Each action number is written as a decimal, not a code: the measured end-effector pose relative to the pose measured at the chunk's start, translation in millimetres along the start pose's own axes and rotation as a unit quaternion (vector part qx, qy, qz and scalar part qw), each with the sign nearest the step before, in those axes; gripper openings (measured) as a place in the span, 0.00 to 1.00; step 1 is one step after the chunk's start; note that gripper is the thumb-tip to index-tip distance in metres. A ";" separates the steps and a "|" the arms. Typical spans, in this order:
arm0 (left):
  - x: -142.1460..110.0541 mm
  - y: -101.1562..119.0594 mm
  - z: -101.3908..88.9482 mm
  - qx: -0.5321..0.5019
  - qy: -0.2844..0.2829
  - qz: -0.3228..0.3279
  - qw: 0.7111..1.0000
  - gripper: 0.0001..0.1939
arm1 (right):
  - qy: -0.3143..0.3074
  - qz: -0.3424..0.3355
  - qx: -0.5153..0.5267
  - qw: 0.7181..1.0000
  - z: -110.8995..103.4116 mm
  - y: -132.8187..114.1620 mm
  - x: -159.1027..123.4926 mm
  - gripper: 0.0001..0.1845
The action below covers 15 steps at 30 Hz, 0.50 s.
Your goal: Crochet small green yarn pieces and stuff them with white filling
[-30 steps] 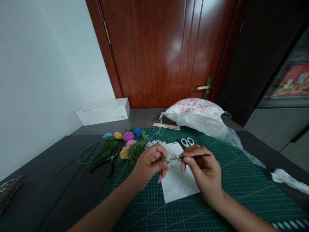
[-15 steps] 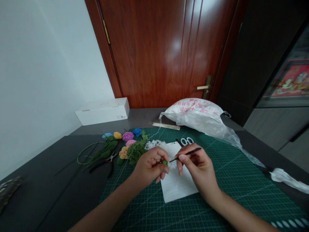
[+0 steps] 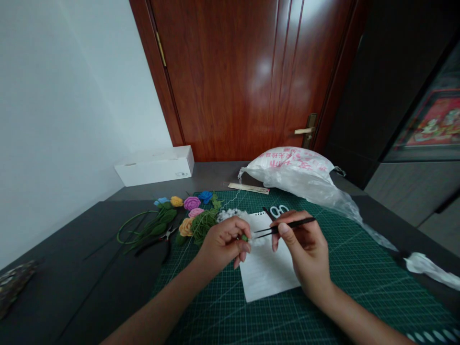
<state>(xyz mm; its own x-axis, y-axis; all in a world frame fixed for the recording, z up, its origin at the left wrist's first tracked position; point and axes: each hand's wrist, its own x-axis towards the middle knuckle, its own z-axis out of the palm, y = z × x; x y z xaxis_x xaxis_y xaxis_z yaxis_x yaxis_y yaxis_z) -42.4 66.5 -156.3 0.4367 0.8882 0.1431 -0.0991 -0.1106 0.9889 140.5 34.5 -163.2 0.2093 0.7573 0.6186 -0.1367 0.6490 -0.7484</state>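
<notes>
Between its thumb and fingers, my left hand [image 3: 228, 242] pinches a small green crocheted piece [image 3: 245, 237], mostly hidden by the fingertips. My right hand [image 3: 305, 244] grips black tweezers [image 3: 293, 224], their two tips parted and pointing left at the green piece, a short way off it. Beneath both hands lies a sheet of white lined paper [image 3: 266, 273]. White fluffy stuffing [image 3: 257, 239] shows on the paper by the tweezer tips, and more white fluffy material [image 3: 230, 214] sits behind my left hand.
A green cutting mat [image 3: 345, 268] covers the middle of the table. Left of my hands are green yarn [image 3: 204, 224], several crocheted flowers [image 3: 192, 203] and black-handled pliers [image 3: 165, 238]. Behind lie scissors [image 3: 279, 211], a ruler [image 3: 247, 188], a white box [image 3: 156, 167] and a large plastic bag [image 3: 294, 165].
My right hand has drawn back slightly to the right with the tweezers, whose tips now show spread apart. My left hand keeps its pinch on the green piece.
</notes>
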 end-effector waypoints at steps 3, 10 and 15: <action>-0.3 0.8 -1.0 0.003 0.012 0.006 1.000 0.08 | 0.009 -0.020 -0.003 1.000 0.7 -3.9 -2.3 0.02; -0.3 1.7 1.1 0.015 0.012 0.002 1.000 0.08 | -0.035 -0.098 -0.044 0.994 0.4 -3.0 -6.6 0.07; -0.4 0.1 2.0 0.013 0.014 0.004 1.000 0.08 | -0.028 -0.097 -0.070 0.992 -1.2 0.3 -7.0 0.06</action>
<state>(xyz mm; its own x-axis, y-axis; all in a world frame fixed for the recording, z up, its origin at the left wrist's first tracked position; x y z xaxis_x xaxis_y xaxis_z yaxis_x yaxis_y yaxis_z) -40.8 65.2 -156.2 0.4109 0.8992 0.1505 -0.0788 -0.1294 0.9885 140.2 29.2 -168.0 0.1638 0.6244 0.7638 0.0370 0.7698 -0.6372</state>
